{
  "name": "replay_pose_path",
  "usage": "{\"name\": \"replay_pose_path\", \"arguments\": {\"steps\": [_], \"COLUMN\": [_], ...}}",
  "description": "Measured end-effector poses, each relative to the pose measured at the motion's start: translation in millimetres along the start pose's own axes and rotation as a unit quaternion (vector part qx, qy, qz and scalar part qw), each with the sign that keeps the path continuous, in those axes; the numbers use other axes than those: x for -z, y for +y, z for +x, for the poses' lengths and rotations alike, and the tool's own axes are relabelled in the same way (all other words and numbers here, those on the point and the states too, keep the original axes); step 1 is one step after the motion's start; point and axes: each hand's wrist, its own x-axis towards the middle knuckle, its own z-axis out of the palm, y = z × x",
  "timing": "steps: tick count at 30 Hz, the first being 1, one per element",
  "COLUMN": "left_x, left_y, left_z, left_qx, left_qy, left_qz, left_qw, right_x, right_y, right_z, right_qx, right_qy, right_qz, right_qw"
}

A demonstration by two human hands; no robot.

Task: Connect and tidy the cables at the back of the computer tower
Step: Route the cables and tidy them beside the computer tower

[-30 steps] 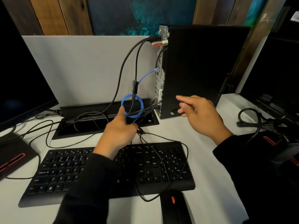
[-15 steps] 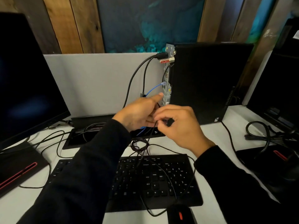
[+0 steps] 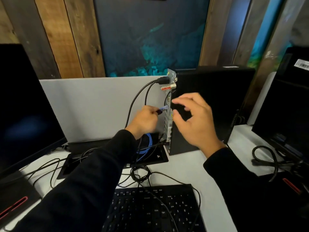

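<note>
A black computer tower (image 3: 212, 104) stands on the white desk, its metal back panel (image 3: 168, 124) facing left. My left hand (image 3: 144, 120) grips a dark cable plug beside the blue network cable (image 3: 163, 108), which runs into the panel. The blue cable's coil (image 3: 147, 144) hangs below my wrist. My right hand (image 3: 194, 122) hovers in front of the panel with fingers loosely curled and holds nothing. A thick black power cable (image 3: 133, 104) is plugged in near the panel's top.
A black keyboard (image 3: 150, 210) lies at the front with thin black cables (image 3: 142, 174) looped over it. A cable tray (image 3: 117, 153) is recessed in the desk. A monitor (image 3: 25, 106) stands left; a second tower (image 3: 287, 97) and a cable bundle (image 3: 267, 158) are right.
Both hands rose from the desk to the back panel. My left hand moved up to the blue cable's port, and my right hand let go and drew back a little.
</note>
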Motion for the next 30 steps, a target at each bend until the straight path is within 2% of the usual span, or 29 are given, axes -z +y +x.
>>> {"name": "replay_pose_path", "arguments": {"steps": [2, 4, 10, 13, 20, 30], "left_x": [3, 7, 4, -1, -12, -9], "left_y": [-4, -5, -5, -8, -15, -19], "left_z": [10, 18, 32, 39, 50, 61], "left_qx": [-0.048, -0.063, -0.073, -0.072, -0.068, -0.06], "left_qy": [0.058, 0.099, 0.163, 0.183, 0.141, 0.143], "left_qz": [0.084, 0.111, 0.111, 0.11, 0.106, 0.067], "left_qw": [0.994, 0.987, 0.978, 0.974, 0.982, 0.986], "right_x": [7, 12, 6, 1, -16, -31], "right_y": [4, 7, 27, 36, 44, 47], "right_z": [25, 48, 85, 82, 77, 78], "right_qx": [-0.009, -0.007, -0.012, 0.006, 0.04, 0.044], "right_qy": [0.04, 0.064, 0.003, 0.022, 0.109, 0.168], "right_qz": [-0.031, -0.059, -0.136, -0.148, -0.137, -0.127], "right_qw": [0.999, 0.996, 0.991, 0.989, 0.984, 0.977]}}
